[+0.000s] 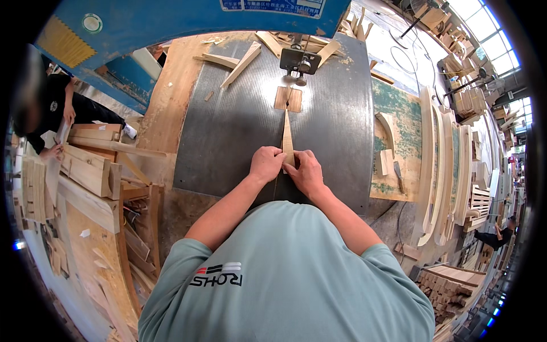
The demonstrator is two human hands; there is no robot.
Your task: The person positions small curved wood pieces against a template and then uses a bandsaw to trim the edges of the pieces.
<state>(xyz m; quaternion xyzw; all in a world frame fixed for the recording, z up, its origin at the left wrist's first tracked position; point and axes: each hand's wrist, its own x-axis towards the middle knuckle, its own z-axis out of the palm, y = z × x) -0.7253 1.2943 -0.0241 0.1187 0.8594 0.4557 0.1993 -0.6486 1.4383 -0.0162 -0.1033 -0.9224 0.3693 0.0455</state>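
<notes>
A narrow, tapered wooden strip [288,137] lies on the dark metal table [228,131] of a blue band saw [165,23]. Its thin end points away from me and reaches the wooden insert [280,98] at the blade. The black blade guide [300,61] hangs just above that insert. At the strip's near end, my left hand [268,163] pinches it from the left side. My right hand [306,171] grips the same end from the right, thumb against the wood. The fingertips of both hands nearly meet around it.
Wood offcuts [242,64] lie at the table's far left, with more behind the guide. To the right, a green-flecked board [407,131] bears a scraper [399,176] and curved pieces. Long curved timbers [427,165] stand beyond. A co-worker [54,108] handles wood at left.
</notes>
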